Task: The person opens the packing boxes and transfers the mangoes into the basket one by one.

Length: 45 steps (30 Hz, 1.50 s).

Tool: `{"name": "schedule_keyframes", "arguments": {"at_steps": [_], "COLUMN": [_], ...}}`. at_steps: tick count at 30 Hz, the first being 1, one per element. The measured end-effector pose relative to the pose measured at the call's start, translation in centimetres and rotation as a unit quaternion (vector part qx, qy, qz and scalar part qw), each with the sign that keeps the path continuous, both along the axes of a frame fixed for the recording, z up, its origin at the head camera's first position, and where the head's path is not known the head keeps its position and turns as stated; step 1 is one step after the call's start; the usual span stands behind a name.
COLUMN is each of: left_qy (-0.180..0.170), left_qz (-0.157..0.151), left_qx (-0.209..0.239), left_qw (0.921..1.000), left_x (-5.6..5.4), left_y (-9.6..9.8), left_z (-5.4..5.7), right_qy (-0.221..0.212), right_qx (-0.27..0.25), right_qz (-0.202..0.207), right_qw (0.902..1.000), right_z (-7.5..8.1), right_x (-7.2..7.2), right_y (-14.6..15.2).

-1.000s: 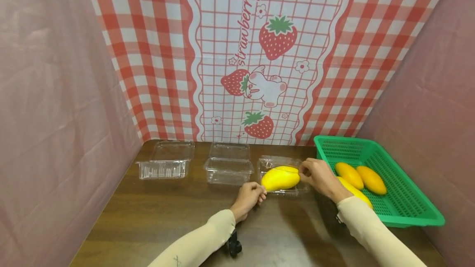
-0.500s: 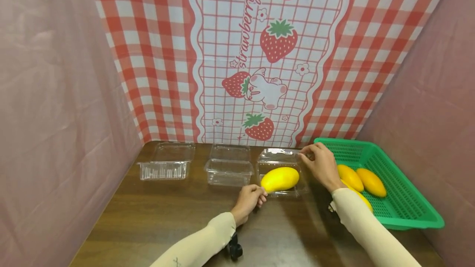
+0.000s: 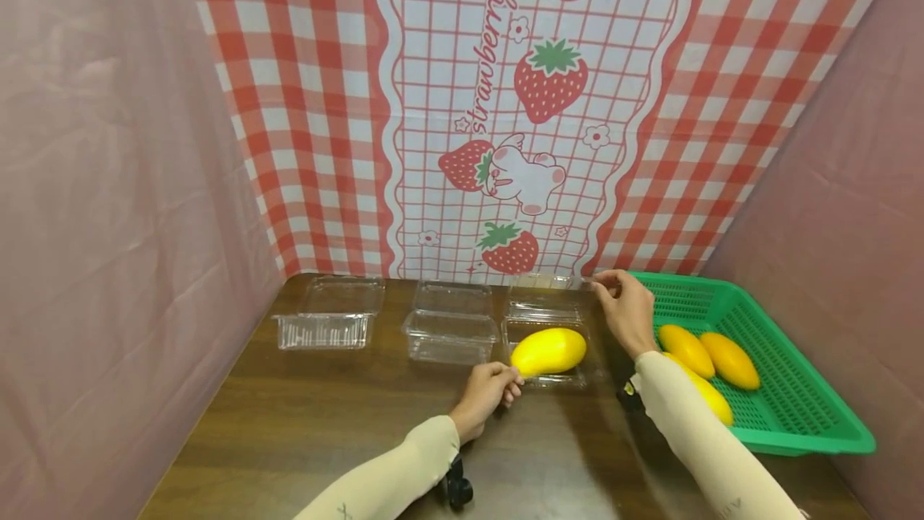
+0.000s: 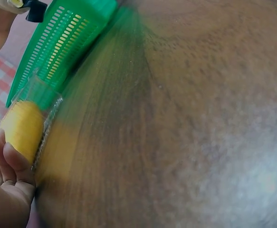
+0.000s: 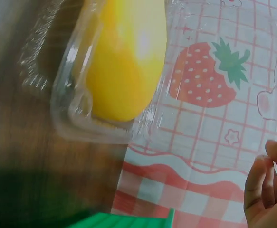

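Observation:
A yellow mango point(image 3: 550, 351) lies in the rightmost clear plastic clamshell box point(image 3: 573, 379), whose lid point(image 3: 546, 295) is swung up toward the back. My left hand point(image 3: 482, 397) pinches the box's near left corner, right beside the mango's tip; the left wrist view shows its fingers point(image 4: 15, 159) curled there. With thumb and fingertips, my right hand point(image 3: 626, 307) pinches the right corner of the lid. In the right wrist view the mango point(image 5: 128, 61) sits inside the base, and the lid stretches toward the right hand point(image 5: 269, 190).
Two more clear clamshell boxes stand open to the left, a middle box point(image 3: 451, 339) and a far left box point(image 3: 325, 333). A green basket point(image 3: 808, 392) at the right holds several mangoes point(image 3: 729, 359). A checked strawberry cloth point(image 3: 447, 62) hangs behind the brown table point(image 3: 346, 416).
My right hand has lifted the lid from over the mango and moved it up and back. The left hand has stayed at the box's near left corner.

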<state>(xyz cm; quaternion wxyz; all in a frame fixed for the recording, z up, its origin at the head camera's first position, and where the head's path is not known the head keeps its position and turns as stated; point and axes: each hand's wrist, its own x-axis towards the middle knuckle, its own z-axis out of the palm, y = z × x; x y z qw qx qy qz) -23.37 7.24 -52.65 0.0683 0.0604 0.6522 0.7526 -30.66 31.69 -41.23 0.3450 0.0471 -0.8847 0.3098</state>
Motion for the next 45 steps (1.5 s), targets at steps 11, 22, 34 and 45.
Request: {"name": "schedule_keyframes", "arguments": {"at_steps": [11, 22, 34, 45], "left_qy": [-0.009, -0.003, -0.003, -0.007], "left_qz": [-0.013, -0.023, -0.030, -0.027], "left_qx": [0.010, 0.006, 0.001, 0.014], "left_qw": [0.9998, 0.9997, 0.9995, 0.9995], "left_x": [0.1, 0.2, 0.2, 0.0], "left_y": [-0.4, -0.7, -1.2, -1.5], "left_z": [0.1, 0.4, 0.3, 0.2], "right_qy": [-0.033, -0.086, -0.213, -0.263], "right_qx": [-0.069, -0.074, 0.039, 0.058], "right_qz": [-0.025, -0.056, -0.024, -0.019], "right_qw": [0.9968, 0.9919, 0.9760, 0.9627], "right_z": [-0.3, -2.5, -4.2, -4.6], "right_x": [-1.1, -2.0, -2.0, -2.1], "right_y": [-0.9, -0.8, -0.1, -0.2]}}
